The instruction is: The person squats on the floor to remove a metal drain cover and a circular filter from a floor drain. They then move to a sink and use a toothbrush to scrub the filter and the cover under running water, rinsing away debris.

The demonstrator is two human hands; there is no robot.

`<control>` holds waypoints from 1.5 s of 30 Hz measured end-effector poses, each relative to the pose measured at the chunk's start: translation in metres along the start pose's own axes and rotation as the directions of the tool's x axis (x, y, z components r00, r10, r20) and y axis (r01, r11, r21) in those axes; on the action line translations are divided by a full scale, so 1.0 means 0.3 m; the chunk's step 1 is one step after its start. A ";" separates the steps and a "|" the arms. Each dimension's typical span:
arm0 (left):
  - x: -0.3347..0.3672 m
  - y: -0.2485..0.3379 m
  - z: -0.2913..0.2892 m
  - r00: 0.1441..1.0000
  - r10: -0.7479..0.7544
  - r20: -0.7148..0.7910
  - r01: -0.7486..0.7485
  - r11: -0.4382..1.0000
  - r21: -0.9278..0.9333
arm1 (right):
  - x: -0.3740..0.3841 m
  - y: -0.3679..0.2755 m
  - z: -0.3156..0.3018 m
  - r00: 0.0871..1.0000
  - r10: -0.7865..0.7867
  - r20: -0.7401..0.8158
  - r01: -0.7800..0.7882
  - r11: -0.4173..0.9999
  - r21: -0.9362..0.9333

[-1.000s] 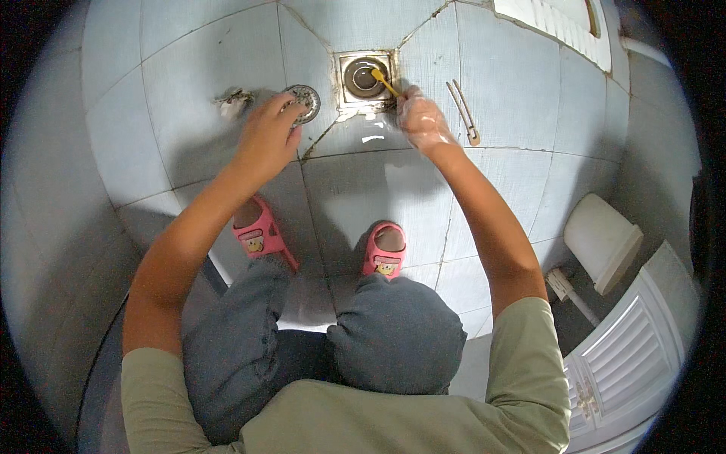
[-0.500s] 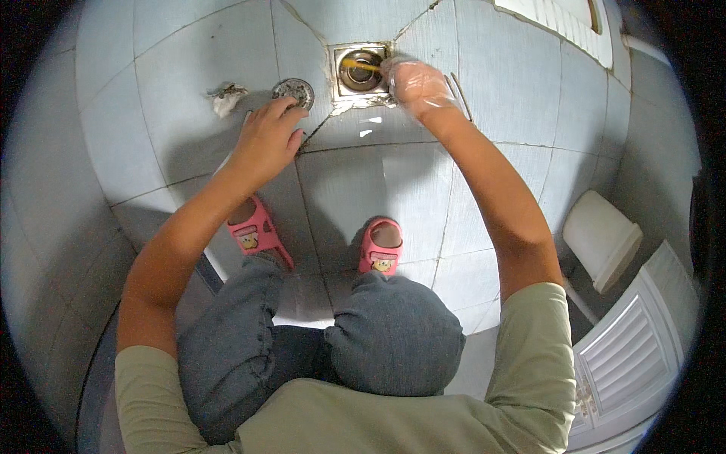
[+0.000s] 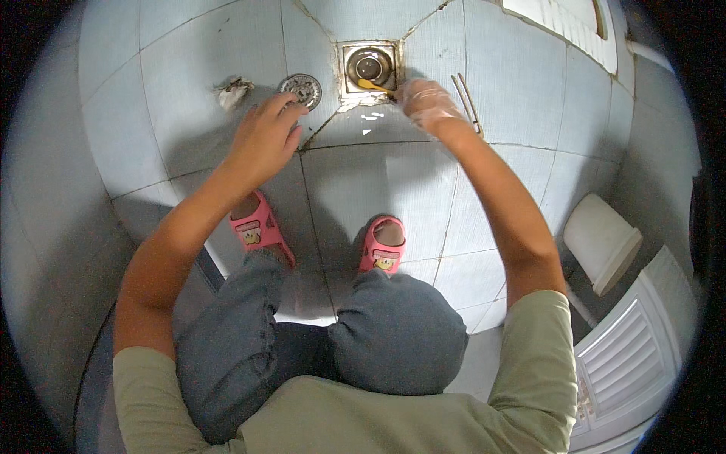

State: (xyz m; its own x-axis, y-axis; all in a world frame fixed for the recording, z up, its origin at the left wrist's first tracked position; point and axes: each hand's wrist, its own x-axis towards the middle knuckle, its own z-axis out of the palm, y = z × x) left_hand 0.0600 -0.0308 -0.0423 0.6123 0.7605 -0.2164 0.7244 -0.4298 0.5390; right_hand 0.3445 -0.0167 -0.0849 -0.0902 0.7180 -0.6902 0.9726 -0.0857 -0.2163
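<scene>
The floor drain (image 3: 370, 58), a square metal frame with a round well and no cover over it, is set in pale blue floor tiles (image 3: 393, 181); grout and frame edges show brown staining. The yellow tool (image 3: 372, 85) lies across the drain's near side, its rounded head over the near rim of the well. The right hand (image 3: 426, 102), in a clear plastic covering, is just right of the drain, its fingers closed on the tool's far end — exact finger placement is blurred. The left hand (image 3: 265, 136) is left of the drain and nearer the person, half open, fingers loosely bent and thumb apart, with nothing seen in its grasp. Its fingertips overlap the near-left edge of the round metal grate (image 3: 304, 89), which lies just left of the drain; whether they press on it cannot be told. Farther left of the drain is a crumpled white clump with dark matter (image 3: 234, 92). Right of the drain, beyond the right hand — a slim two-pronged metal implement (image 3: 468, 106).
</scene>
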 end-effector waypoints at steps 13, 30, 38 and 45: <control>-0.002 -0.005 0.007 1.000 -0.008 -0.011 0.008 1.000 -0.008 | 0.003 -0.075 -0.181 0.948 -0.290 -0.135 0.174 0.822 -0.543; -0.012 -0.010 0.018 0.996 -0.051 0.076 0.052 0.999 -0.011 | 0.048 -0.091 0.000 0.846 -0.093 0.526 -0.509 -0.439 0.740; -0.007 0.012 0.011 0.995 -0.029 0.097 0.030 1.000 -0.010 | 0.035 -0.092 -0.057 0.998 -0.067 0.010 0.065 0.991 0.118; 0.139 0.000 0.048 0.997 0.058 -0.042 -0.062 0.993 -0.102 | 0.030 -0.035 0.006 0.999 0.031 -0.015 -0.018 0.844 0.536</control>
State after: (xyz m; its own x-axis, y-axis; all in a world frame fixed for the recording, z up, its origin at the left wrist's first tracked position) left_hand 0.0899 -0.0062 -0.0631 0.6391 0.7543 -0.1503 0.6491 -0.4242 0.6315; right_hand 0.3330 -0.0107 -0.0902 -0.0568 0.7256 -0.6857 0.7076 -0.4553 -0.5404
